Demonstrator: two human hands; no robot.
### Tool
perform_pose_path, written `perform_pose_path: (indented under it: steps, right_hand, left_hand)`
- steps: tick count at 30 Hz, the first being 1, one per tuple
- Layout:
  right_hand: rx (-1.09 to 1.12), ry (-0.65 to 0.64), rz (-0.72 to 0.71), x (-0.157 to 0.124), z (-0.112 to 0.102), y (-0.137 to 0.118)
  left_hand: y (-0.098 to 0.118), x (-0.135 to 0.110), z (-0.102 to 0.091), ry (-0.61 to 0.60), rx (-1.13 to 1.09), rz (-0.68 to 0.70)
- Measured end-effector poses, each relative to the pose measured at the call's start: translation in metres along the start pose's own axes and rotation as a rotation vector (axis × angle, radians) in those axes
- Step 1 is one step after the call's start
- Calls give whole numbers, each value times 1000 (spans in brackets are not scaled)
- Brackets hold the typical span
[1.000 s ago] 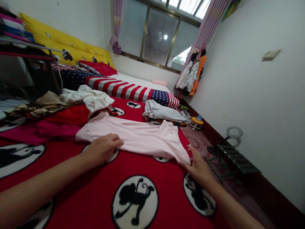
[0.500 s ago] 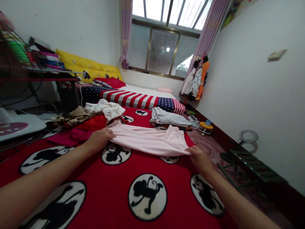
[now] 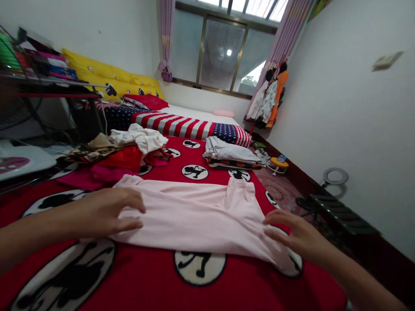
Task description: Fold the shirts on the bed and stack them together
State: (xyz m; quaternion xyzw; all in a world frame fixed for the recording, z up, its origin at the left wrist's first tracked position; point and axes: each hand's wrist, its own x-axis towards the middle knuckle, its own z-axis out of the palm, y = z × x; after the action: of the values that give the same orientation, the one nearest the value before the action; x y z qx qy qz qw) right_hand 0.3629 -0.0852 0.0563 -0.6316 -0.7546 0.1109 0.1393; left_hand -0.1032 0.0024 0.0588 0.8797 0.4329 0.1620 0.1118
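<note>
A pale pink T-shirt (image 3: pixel 194 216) lies spread flat on the red blanket (image 3: pixel 207 280) with black monkey roundels. My left hand (image 3: pixel 108 211) rests on the shirt's left edge, fingers stretched out and slightly curled over the cloth. My right hand (image 3: pixel 296 235) lies at the shirt's right lower corner, fingers spread and touching the fabric. Neither hand lifts the shirt.
A heap of white, red and pink clothes (image 3: pixel 129 149) lies behind on the left. A folded grey stack (image 3: pixel 228 155) sits behind on the right. A stars-and-stripes cover (image 3: pixel 188 125) lies further back. A dark folding stool (image 3: pixel 337 214) stands on the floor at right.
The pink shirt has been drawn toward me and now lies wider and flatter on the blanket. Both hands came back with it and their fingers have loosened from a pinch.
</note>
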Motion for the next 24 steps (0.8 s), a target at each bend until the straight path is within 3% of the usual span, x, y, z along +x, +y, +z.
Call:
perform_pose_path:
  steps: [1, 3, 6, 8, 13, 16, 19, 24]
  right_hand:
    - [53, 69, 47, 17, 2, 2]
    - [134, 195, 165, 53, 10, 6]
    - [212, 266, 314, 96, 31, 14]
    - [277, 288, 362, 111, 44, 18]
    - [694, 281, 354, 107, 51, 16]
    - [867, 288, 263, 96, 45, 10]
    - [1014, 271, 186, 87, 41, 6]
    - [1201, 285, 228, 79, 38, 0]
  left_hand:
    - [11, 16, 2, -78, -59, 46]
    - [34, 50, 13, -92, -182, 86]
    - [63, 97, 44, -115, -402, 105]
    - [74, 121, 69, -147, -523, 62]
    - [89, 156, 110, -191, -877, -123]
    - [103, 168, 115, -258, -1074, -215]
    - [119, 174, 116, -250, -1171, -273]
    - [127, 175, 121, -331, -1243, -328]
